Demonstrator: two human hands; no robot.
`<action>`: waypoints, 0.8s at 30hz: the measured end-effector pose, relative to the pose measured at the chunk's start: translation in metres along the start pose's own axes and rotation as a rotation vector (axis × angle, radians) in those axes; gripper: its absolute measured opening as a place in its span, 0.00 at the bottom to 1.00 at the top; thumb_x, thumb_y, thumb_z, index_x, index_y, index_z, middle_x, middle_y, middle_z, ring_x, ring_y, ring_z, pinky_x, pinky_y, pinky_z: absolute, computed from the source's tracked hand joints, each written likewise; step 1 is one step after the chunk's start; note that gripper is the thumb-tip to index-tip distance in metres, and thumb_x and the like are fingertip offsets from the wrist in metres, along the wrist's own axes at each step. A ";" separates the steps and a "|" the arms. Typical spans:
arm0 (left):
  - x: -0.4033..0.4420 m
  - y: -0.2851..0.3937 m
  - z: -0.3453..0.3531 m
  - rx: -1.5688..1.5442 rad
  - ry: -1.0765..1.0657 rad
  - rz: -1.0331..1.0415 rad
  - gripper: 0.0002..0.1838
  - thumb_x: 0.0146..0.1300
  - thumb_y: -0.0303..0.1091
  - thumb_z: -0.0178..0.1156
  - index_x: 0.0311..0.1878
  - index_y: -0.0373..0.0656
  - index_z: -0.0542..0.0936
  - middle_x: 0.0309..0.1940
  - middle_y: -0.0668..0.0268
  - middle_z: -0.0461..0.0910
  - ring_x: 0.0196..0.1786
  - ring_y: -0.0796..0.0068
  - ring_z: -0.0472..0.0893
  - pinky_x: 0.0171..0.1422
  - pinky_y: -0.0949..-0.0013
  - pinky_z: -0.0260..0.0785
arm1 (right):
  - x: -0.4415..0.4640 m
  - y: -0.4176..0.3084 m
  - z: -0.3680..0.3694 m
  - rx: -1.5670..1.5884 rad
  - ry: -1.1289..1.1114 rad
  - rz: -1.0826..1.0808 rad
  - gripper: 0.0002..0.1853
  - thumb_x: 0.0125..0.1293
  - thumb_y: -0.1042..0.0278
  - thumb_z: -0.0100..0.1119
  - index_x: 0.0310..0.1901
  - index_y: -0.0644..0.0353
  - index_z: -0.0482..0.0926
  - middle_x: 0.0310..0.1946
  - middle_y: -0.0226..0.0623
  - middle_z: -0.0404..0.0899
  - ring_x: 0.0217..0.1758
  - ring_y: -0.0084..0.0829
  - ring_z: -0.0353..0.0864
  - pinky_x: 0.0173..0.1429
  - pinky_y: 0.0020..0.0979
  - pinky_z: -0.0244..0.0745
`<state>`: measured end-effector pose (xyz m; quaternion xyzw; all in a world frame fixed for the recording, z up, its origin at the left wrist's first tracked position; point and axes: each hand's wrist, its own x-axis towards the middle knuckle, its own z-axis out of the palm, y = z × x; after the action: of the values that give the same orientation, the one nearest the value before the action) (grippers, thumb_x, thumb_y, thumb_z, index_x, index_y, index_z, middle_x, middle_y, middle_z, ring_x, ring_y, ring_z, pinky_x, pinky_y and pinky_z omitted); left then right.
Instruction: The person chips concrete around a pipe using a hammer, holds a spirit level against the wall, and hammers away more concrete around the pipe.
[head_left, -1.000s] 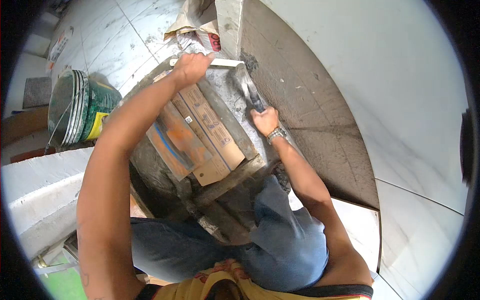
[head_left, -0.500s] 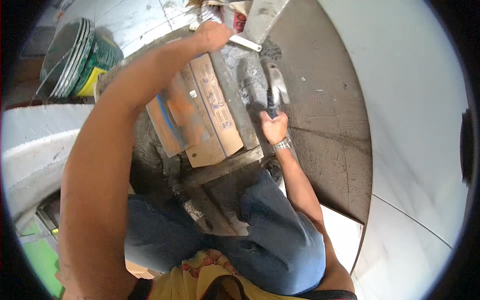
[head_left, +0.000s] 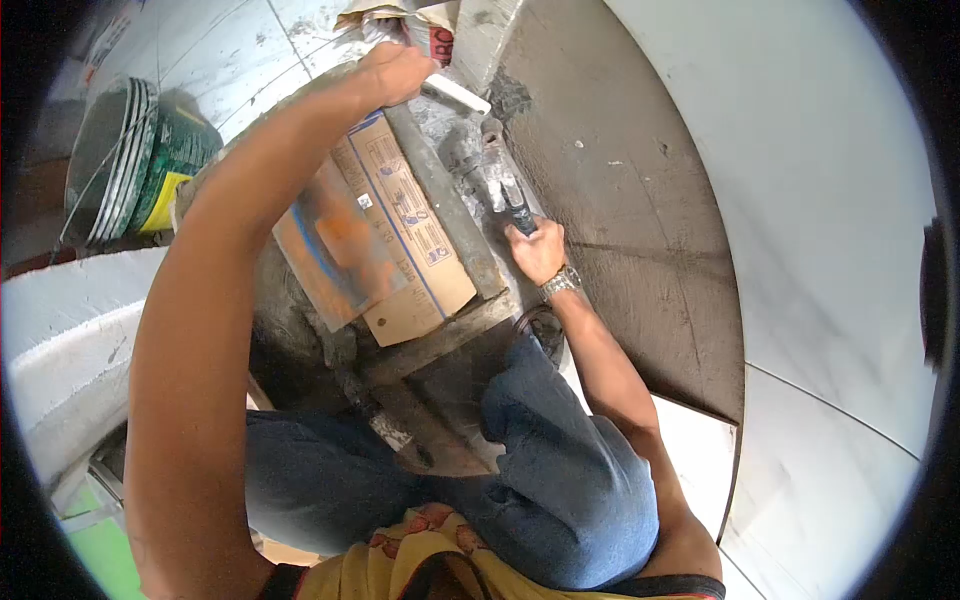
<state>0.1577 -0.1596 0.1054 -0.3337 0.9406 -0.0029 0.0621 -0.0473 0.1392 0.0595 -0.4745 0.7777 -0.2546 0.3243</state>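
Observation:
My right hand (head_left: 538, 250) is wrapped round the dark grip of a hammer (head_left: 497, 165). The hammer's metal head points away from me, above the mortar-smeared strip beside the wall. My left hand (head_left: 400, 72) reaches far forward, its fingers closed on a white flat bar (head_left: 458, 97) with a hole near its end. That bar lies across the grey strip, just ahead of the hammer head. Between my arms, a cardboard piece (head_left: 425, 240) rests on a rough grey block, with an orange-and-blue stained board (head_left: 345, 245) overlapping its left side.
A green bucket (head_left: 165, 170) lies tilted at the left. Brown unfinished plaster (head_left: 640, 200) borders white marbled tiles (head_left: 800, 200) on the right. A torn bag (head_left: 440, 42) sits beyond my left hand. A white curved ledge (head_left: 80, 320) runs along the left.
The hammer head has swung left, closer to the white bar, and looks sharper than before. My left hand stays closed in about the same place while the whole view shifts slightly.

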 end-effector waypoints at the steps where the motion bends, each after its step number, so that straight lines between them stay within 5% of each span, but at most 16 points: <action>1: 0.000 0.003 -0.001 0.008 0.005 -0.030 0.11 0.56 0.30 0.59 0.41 0.44 0.85 0.36 0.53 0.86 0.42 0.52 0.87 0.47 0.53 0.79 | 0.002 -0.003 -0.001 0.003 -0.004 0.002 0.17 0.56 0.57 0.66 0.32 0.66 0.84 0.23 0.55 0.81 0.30 0.52 0.85 0.39 0.43 0.77; 13: 0.001 0.019 -0.020 0.114 -0.047 -0.108 0.11 0.65 0.31 0.55 0.44 0.44 0.85 0.39 0.56 0.87 0.44 0.55 0.88 0.47 0.54 0.81 | 0.014 -0.005 0.004 0.035 0.025 -0.044 0.18 0.55 0.55 0.66 0.36 0.64 0.85 0.28 0.60 0.81 0.37 0.58 0.84 0.43 0.47 0.78; 17: 0.005 0.020 -0.018 0.105 0.028 -0.065 0.10 0.64 0.31 0.56 0.41 0.42 0.85 0.36 0.54 0.87 0.41 0.54 0.88 0.43 0.54 0.81 | 0.044 0.009 0.020 0.063 0.088 0.056 0.17 0.55 0.58 0.65 0.28 0.68 0.82 0.26 0.60 0.81 0.34 0.60 0.83 0.40 0.48 0.78; 20: 0.008 0.017 -0.021 0.127 0.031 -0.050 0.09 0.64 0.31 0.56 0.40 0.42 0.85 0.35 0.55 0.87 0.39 0.54 0.88 0.41 0.54 0.82 | 0.024 -0.006 0.004 0.056 0.166 -0.107 0.19 0.55 0.58 0.67 0.28 0.71 0.80 0.21 0.56 0.80 0.29 0.51 0.83 0.38 0.45 0.76; 23: 0.008 0.011 -0.011 0.116 0.079 -0.010 0.08 0.64 0.30 0.56 0.41 0.43 0.84 0.34 0.55 0.87 0.39 0.56 0.88 0.40 0.55 0.82 | 0.020 -0.001 0.010 0.036 0.353 -0.435 0.15 0.55 0.63 0.64 0.25 0.71 0.80 0.23 0.57 0.80 0.27 0.59 0.81 0.37 0.48 0.77; 24: 0.008 0.010 -0.013 0.137 0.075 0.022 0.09 0.65 0.30 0.55 0.41 0.44 0.84 0.33 0.55 0.87 0.39 0.57 0.88 0.39 0.55 0.82 | 0.026 0.002 0.010 0.061 0.247 -0.276 0.15 0.56 0.62 0.65 0.28 0.70 0.81 0.25 0.59 0.81 0.30 0.60 0.82 0.38 0.48 0.77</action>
<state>0.1438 -0.1571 0.1166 -0.3182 0.9434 -0.0792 0.0496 -0.0493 0.1155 0.0447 -0.5317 0.7312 -0.3764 0.2024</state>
